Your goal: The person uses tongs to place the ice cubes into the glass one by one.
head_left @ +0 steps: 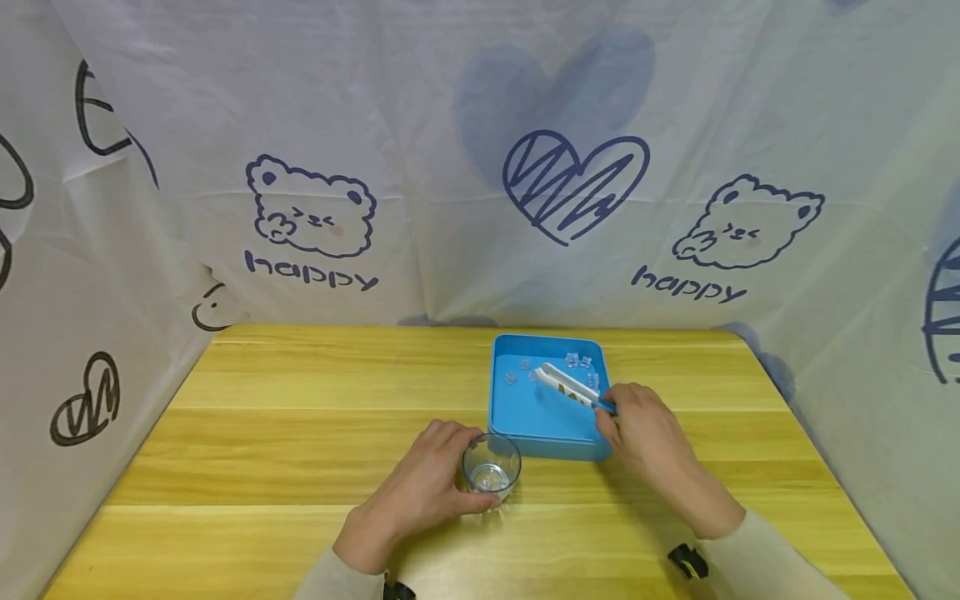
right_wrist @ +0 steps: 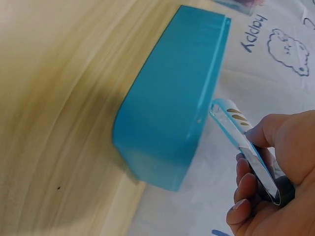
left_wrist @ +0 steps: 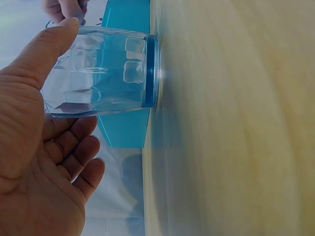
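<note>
My left hand (head_left: 420, 483) holds a clear drinking glass (head_left: 491, 450) upright on the table, its thumb on one side and fingers round the other. A few clear cubes (left_wrist: 133, 72) lie at the bottom of the glass in the left wrist view. My right hand (head_left: 651, 433) grips a pair of white and blue tongs (head_left: 572, 388) over a shallow blue box (head_left: 536, 412). Several small clear cubes (head_left: 573, 359) are scattered in the far part of the box. Whether the tong tips pinch a cube is too small to tell.
Light wood-grain table (head_left: 285, 433) runs under everything. A white cloth (head_left: 420, 167) with printed bears and hearts hangs behind it and along both sides. The glass stands close to the box's near left corner.
</note>
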Demonstrator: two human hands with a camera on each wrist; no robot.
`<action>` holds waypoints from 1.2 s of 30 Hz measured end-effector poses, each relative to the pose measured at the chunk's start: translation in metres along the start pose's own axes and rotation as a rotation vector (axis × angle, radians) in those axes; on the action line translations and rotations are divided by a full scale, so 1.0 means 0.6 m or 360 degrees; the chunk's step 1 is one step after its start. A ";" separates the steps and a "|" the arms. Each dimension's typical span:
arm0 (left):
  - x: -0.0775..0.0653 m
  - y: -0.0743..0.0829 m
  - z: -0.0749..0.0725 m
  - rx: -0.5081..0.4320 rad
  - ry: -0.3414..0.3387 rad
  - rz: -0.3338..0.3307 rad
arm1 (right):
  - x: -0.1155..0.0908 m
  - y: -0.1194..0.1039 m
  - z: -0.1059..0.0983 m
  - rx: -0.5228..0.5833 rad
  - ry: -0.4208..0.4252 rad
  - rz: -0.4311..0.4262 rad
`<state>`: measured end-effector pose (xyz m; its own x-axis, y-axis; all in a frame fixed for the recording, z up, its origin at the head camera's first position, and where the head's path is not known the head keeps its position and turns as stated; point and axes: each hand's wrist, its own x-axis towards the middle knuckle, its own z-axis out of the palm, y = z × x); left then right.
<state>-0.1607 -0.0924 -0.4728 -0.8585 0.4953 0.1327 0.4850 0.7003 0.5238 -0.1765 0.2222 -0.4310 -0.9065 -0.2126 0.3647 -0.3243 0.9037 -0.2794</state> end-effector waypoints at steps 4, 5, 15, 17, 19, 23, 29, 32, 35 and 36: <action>0.000 -0.001 0.001 0.0003 0.0001 -0.0004 | -0.010 -0.011 -0.012 0.0021 0.0034 -0.0047; 0.000 -0.001 0.001 0.0001 0.0000 -0.0006 | -0.012 -0.015 -0.015 0.0022 0.0042 -0.0056; -0.001 -0.003 0.002 0.0024 0.0001 0.0003 | -0.040 -0.049 -0.051 0.0049 0.0104 -0.0159; -0.001 -0.002 0.001 0.0025 0.0005 0.0003 | -0.047 -0.056 -0.056 0.0063 0.0107 -0.0184; -0.001 -0.002 0.002 0.0025 0.0007 0.0004 | -0.054 -0.062 -0.059 0.0090 0.0091 -0.0193; -0.001 -0.001 0.002 0.0026 0.0019 0.0016 | -0.067 -0.072 -0.059 0.0136 0.0058 -0.0201; -0.001 -0.001 0.002 0.0023 0.0029 0.0022 | -0.083 -0.079 -0.050 0.0150 0.0074 -0.0280; -0.001 0.000 0.002 0.0026 0.0028 0.0022 | -0.089 -0.077 -0.042 0.0165 0.0116 -0.0361; -0.001 0.000 0.002 0.0023 0.0027 0.0016 | -0.093 -0.072 -0.033 0.0198 0.0166 -0.0458; -0.001 0.000 0.002 0.0021 0.0027 0.0014 | -0.094 -0.070 -0.030 0.0207 0.0181 -0.0490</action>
<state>-0.1602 -0.0920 -0.4741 -0.8569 0.4927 0.1518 0.4946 0.7028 0.5113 -0.1067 0.2029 -0.4238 -0.7275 -0.4184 0.5438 -0.6159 0.7474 -0.2490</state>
